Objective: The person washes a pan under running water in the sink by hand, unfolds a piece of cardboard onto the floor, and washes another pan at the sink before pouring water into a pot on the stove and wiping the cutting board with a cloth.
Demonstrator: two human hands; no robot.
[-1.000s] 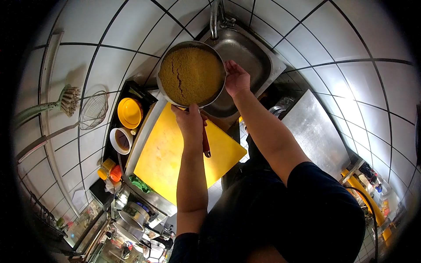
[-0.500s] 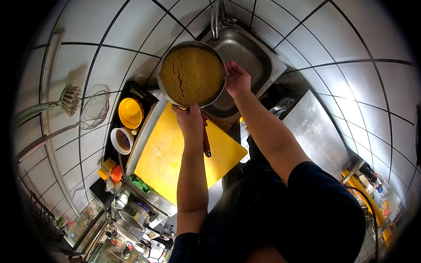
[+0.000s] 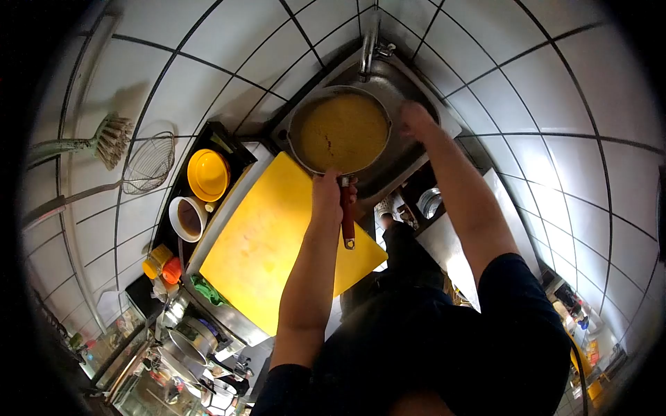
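A metal pan (image 3: pixel 340 132) full of yellow-brown grainy food is held over the left part of the steel sink (image 3: pixel 399 166). My left hand (image 3: pixel 333 197) is closed round the pan's dark red handle, close to the rim. To the right of the pan, over the sink, is my right hand (image 3: pixel 416 121), apart from the rim; its fingers are smeared by motion. A yellow cutting board (image 3: pixel 257 243) lies beneath my left forearm. The faucet (image 3: pixel 370 48) stands in the corner behind the pan.
Left of the board, a black tray holds a yellow bowl (image 3: pixel 207 175) and a white container (image 3: pixel 187 218) of brown liquid. A brush (image 3: pixel 111 141) and a wire strainer (image 3: pixel 149 163) hang on the tiled wall. A steel surface (image 3: pixel 451 253) lies at the right.
The pan and my left hand have moved right and slightly nearer in the view, which has also shifted. My right hand has come away from the pan's rim, to the right.
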